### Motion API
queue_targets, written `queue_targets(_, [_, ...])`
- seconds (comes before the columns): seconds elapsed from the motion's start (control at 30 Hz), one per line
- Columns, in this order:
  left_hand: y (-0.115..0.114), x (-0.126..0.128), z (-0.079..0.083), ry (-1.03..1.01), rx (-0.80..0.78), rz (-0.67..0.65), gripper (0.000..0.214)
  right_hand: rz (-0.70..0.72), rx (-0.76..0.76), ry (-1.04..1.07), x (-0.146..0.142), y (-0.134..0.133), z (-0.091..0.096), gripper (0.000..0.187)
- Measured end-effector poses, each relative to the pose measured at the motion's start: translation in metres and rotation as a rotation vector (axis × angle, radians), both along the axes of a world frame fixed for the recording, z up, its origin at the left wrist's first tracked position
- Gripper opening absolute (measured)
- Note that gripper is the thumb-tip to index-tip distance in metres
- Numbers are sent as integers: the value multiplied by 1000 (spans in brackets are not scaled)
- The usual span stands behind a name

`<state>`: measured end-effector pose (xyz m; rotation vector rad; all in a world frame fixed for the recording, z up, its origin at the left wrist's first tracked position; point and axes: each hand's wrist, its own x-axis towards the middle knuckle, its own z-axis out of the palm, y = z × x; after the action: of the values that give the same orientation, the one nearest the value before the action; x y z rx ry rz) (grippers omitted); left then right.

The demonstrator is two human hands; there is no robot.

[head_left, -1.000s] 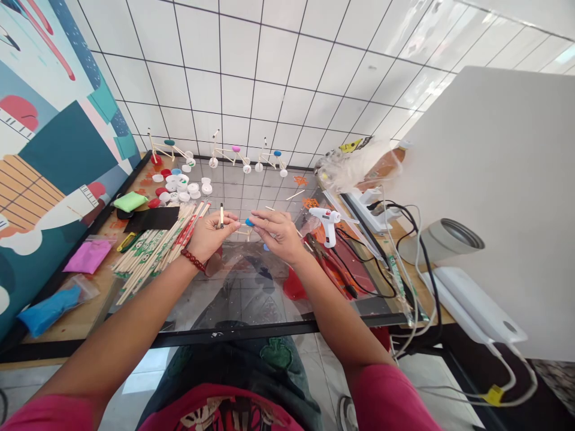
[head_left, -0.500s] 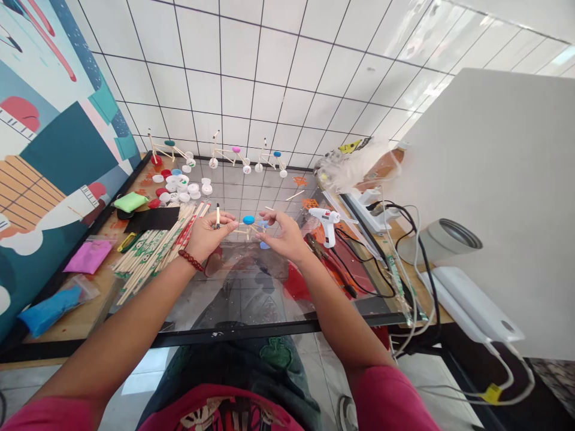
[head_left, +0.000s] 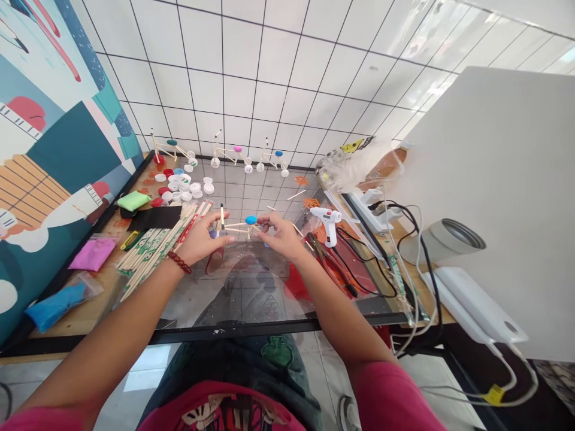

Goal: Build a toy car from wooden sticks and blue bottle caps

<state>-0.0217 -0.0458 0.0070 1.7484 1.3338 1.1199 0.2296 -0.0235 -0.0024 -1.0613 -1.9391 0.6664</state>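
Wooden stick frame [head_left: 240, 227] with a blue cap [head_left: 250, 219] is held between both hands just above the glass worktop [head_left: 251, 287]. Head view only: left hand [head_left: 200, 237] grip pinched on its left end, right hand [head_left: 279, 234] grip pinched on the right. Long axis runs left-right, roughly level. Best to support both ends evenly, without twisting.
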Motion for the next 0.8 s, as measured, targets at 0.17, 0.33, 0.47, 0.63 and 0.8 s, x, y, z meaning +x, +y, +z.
queue_targets(0.17, [1, 4, -8, -14, 23, 29, 55, -2, -93, 82, -4, -2, 0, 36])
queue_targets(0.33, [4, 6, -10, -50, 60, 31, 50, -3, -135, 89, -5, -4, 1, 38])
queue_targets(0.47, [5, 5, -7, -90, 29, 29, 51, 8, -151, 49, -1, -7, 5, 38])
queue_targets(0.63, [5, 6, -6, -135, 58, 2, 44, -31, -166, 61, -1, -9, 5, 31])
queue_targets(0.8, [8, 6, -6, -145, 34, -39, 43, -27, -193, 111, -2, -6, 2, 29])
